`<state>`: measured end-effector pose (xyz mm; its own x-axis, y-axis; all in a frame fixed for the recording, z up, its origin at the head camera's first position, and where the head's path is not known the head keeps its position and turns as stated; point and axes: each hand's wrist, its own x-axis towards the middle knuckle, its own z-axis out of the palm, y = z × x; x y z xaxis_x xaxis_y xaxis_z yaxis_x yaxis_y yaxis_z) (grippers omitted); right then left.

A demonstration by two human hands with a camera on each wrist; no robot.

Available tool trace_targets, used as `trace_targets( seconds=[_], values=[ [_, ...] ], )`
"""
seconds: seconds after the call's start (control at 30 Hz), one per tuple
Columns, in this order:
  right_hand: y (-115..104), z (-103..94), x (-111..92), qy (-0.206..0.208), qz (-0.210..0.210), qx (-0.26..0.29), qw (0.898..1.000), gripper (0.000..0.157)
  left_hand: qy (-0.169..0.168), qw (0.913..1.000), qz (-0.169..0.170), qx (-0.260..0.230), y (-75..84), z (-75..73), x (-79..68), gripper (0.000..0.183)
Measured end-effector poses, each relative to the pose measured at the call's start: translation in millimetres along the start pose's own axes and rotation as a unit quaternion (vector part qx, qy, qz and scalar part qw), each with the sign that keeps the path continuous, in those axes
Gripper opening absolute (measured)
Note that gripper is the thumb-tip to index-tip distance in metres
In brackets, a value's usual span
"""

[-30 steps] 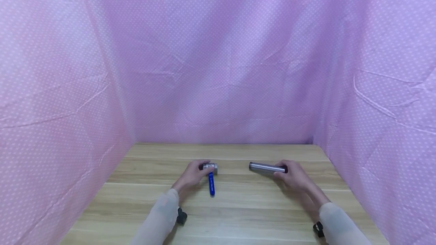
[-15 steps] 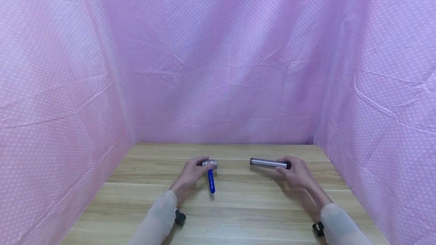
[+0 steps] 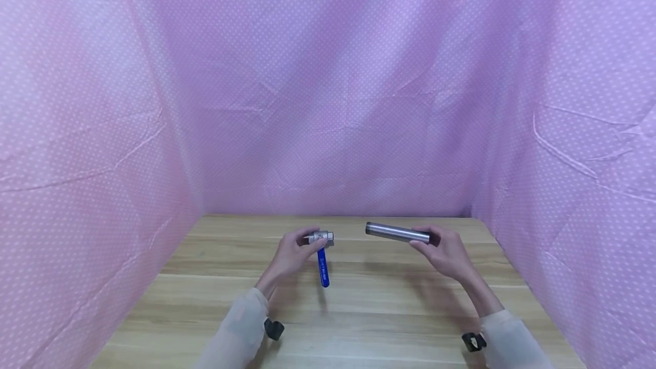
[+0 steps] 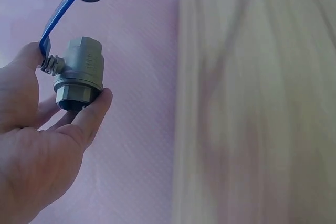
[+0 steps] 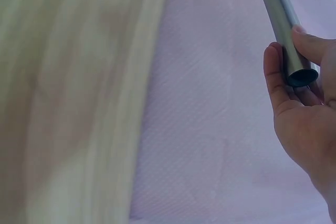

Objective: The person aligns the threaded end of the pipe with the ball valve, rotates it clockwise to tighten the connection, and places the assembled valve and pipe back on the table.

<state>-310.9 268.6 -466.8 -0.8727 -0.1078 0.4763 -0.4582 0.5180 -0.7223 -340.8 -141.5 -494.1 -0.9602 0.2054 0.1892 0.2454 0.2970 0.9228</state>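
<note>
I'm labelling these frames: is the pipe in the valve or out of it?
Out. The head view shows a clear gap between the pipe and the valve.

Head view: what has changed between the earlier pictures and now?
The left hand has lifted the blue-handled valve and the right hand the metal pipe, both higher above the table. The gap between valve and pipe has narrowed. Nothing was newly grasped or let go; each hand keeps the same part. The pink cloth looks unchanged.

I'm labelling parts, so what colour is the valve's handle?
The handle is blue with pale markings, seen best in the head view.
</note>
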Motion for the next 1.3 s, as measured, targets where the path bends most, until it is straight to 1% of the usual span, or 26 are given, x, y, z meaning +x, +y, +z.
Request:
trace_targets(
  seconds=[0.07,0.23,0.33,0.53,0.7,0.8,1.0,1.1,1.3],
  values=[
    [-7,0.3,0,0.008,-0.014,0.005,1.000,0.031,0.005,0.9999,-0.001,-0.016,6.4,0.0,-1.5,0.054],
    [-26,1.5,-1,0.029,-0.058,0.034,0.997,0.030,0.015,0.9974,0.010,-0.070,25.0,0.9,-5.8,0.053],
    [-36,1.7,-1,0.040,-0.088,0.048,0.994,0.032,0.021,0.9960,0.019,-0.085,37.1,1.5,-8.5,0.051],
    [-54,-1.3,-1,0.049,-0.155,0.087,0.983,0.040,0.038,0.9943,0.038,-0.092,60.6,0.1,-16.4,0.051],
    [-66,-5.8,-1,0.039,-0.199,0.110,0.973,0.047,0.031,0.9896,0.066,-0.124,76.7,-2.6,-22.9,0.058],
    [-73,-7.9,-1,0.033,-0.220,0.117,0.968,0.049,0.023,0.9871,0.078,-0.138,84.1,-3.5,-26.3,0.060],
    [-83,-11.0,-2,0.028,-0.252,0.143,0.957,0.052,0.024,0.9828,0.096,-0.156,93.7,-2.3,-31.3,0.060],
    [-86,-12.0,-2,0.028,-0.277,0.159,0.947,0.054,0.024,0.9800,0.106,-0.167,97.1,-1.6,-33.2,0.061],
    [-90,-13.7,0,0.028,-0.316,0.189,0.929,0.055,0.029,0.9782,0.133,-0.157,103.0,-1.1,-36.8,0.066]
  ],
)
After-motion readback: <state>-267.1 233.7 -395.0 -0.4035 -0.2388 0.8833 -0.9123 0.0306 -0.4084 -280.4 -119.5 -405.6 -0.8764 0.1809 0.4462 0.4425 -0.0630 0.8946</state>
